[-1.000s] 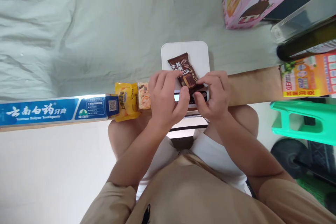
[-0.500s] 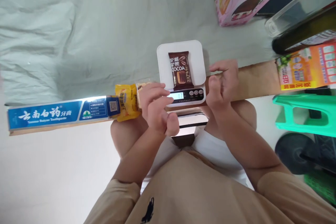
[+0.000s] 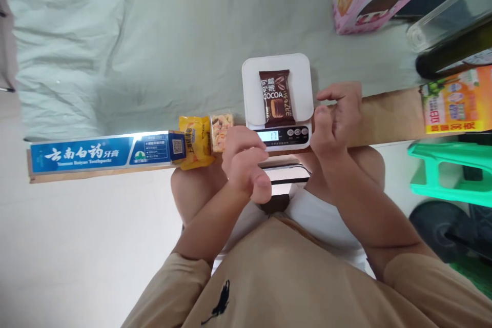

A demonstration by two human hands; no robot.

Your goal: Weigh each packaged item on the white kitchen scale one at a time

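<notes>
Brown cocoa snack packet (image 3: 277,98) left lying flat on the white kitchen scale (image 3: 251,92), lit display toward the body. Both hands off it by then, unlike a second earlier, when fingers still pressed the packet down. Left hand (image 3: 246,163) drawn back near the scale's front edge, loosely curled, holding nothing. Right hand (image 3: 335,119) just right of the scale, fingers half bent, empty too. Judged: packet released for an undisturbed reading. Yellow snack pack (image 3: 195,148) and toothpaste box (image 3: 103,152) left of the scale.
</notes>
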